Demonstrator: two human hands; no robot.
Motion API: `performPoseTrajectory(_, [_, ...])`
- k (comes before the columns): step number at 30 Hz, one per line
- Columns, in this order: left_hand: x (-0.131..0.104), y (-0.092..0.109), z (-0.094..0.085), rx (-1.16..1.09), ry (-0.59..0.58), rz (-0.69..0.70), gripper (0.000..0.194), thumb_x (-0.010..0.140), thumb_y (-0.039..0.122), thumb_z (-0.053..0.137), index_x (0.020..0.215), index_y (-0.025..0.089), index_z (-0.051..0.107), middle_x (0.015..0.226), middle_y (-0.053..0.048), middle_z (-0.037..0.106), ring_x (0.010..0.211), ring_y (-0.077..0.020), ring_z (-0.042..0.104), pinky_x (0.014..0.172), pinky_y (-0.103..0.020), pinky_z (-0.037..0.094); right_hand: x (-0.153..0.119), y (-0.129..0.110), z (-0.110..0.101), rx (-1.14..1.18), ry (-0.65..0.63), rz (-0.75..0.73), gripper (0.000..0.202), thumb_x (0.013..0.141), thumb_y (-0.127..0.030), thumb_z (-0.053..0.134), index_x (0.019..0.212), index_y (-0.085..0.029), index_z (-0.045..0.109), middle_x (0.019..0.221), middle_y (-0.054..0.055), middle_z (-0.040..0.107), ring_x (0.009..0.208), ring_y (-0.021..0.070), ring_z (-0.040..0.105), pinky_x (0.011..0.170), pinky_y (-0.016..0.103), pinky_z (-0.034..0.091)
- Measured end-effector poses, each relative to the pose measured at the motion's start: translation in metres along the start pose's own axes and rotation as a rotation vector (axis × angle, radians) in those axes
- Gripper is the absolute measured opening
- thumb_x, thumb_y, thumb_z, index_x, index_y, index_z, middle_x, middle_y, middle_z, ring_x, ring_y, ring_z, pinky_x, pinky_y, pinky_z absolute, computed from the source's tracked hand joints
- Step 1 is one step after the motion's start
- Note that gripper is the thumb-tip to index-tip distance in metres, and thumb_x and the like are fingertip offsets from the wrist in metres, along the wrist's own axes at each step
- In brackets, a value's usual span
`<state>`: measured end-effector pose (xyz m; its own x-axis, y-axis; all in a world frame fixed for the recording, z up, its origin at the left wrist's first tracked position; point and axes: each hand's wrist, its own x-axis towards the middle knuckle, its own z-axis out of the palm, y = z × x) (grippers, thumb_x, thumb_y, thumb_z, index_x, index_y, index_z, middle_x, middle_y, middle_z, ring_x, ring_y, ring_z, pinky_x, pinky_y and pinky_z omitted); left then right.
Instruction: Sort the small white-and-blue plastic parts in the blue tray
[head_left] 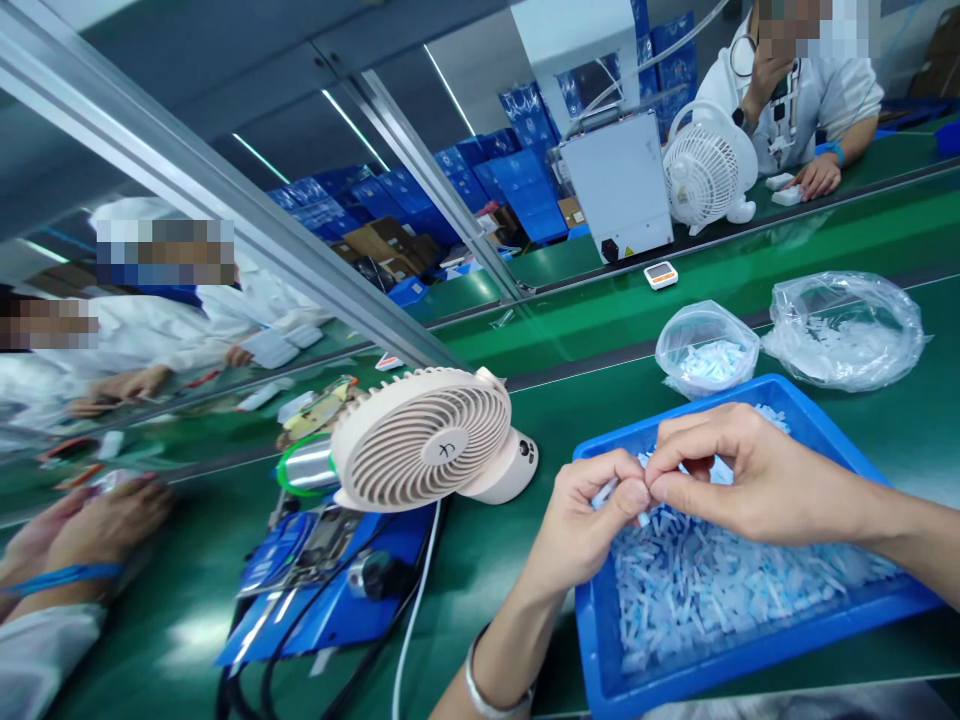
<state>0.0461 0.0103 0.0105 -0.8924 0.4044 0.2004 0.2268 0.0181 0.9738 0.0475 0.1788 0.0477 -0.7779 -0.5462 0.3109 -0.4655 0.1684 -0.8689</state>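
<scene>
Both of my hands meet above a blue tray [592, 640] filled with many small white and light-blue pieces [697, 590]. My left hand [589, 515] has its thumb and fingers pinched on a small pale piece [643, 517], whose end shows just below the fingertips. My right hand [731, 475] is also pinched, its fingertips touching those of my left hand; what it holds, if anything, is hidden by the fingers. Behind the tray stand an open clear bag [709, 350] of similar pieces and a larger clear bag [844, 335] with whitish pieces.
A beige fan [442, 440] stands left of the tray, beside cables and a blue holder [330, 620] with tools. Another person's hands [105, 530] are at the far left. Across the belt are a white fan [705, 170], a grey box [619, 190] and a seated person.
</scene>
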Motion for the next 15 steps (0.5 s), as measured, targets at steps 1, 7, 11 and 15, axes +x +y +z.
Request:
performPoseTrajectory(1, [0.000, 0.001, 0.001, -0.029, 0.000, -0.017, 0.032, 0.070, 0.042, 0.057, 0.055, 0.014, 0.052, 0.047, 0.003, 0.044, 0.041, -0.0052, 0.034, 0.040, -0.019, 0.029, 0.000, 0.000, 0.000, -0.001, 0.008, 0.002, 0.018, 0.074, -0.008, 0.046, 0.063, -0.015, 0.058, 0.059, -0.004, 0.046, 0.053, 0.0050, 0.040, 0.048, 0.019, 0.032])
performPoseTrajectory(7, [0.004, 0.005, 0.003, -0.271, -0.033, -0.163, 0.024, 0.066, 0.034, 0.064, 0.061, 0.012, 0.059, 0.044, 0.004, 0.041, 0.039, -0.0033, 0.031, 0.035, -0.015, 0.020, 0.003, 0.003, 0.002, -0.068, 0.107, -0.009, 0.019, 0.071, -0.002, 0.044, 0.068, -0.015, 0.058, 0.062, -0.004, 0.050, 0.052, 0.0043, 0.039, 0.047, 0.018, 0.032])
performPoseTrajectory(11, [0.005, -0.001, -0.002, -0.539, -0.171, -0.271, 0.024, 0.064, 0.034, 0.066, 0.061, 0.010, 0.060, 0.042, 0.004, 0.040, 0.034, -0.0007, 0.024, 0.032, -0.014, 0.012, 0.001, 0.003, 0.004, -0.045, 0.124, -0.086, 0.017, 0.074, -0.005, 0.046, 0.072, -0.017, 0.059, 0.064, -0.004, 0.053, 0.057, 0.0053, 0.043, 0.050, 0.018, 0.035])
performPoseTrajectory(15, [0.005, -0.009, -0.009, -0.664, -0.244, -0.295, 0.025, 0.065, 0.033, 0.065, 0.061, 0.009, 0.060, 0.039, 0.005, 0.039, 0.030, 0.0000, 0.022, 0.029, -0.014, 0.010, -0.001, 0.003, 0.011, -0.017, 0.196, -0.156, 0.013, 0.073, -0.008, 0.050, 0.077, -0.018, 0.058, 0.071, -0.003, 0.055, 0.062, 0.0066, 0.045, 0.052, 0.019, 0.038])
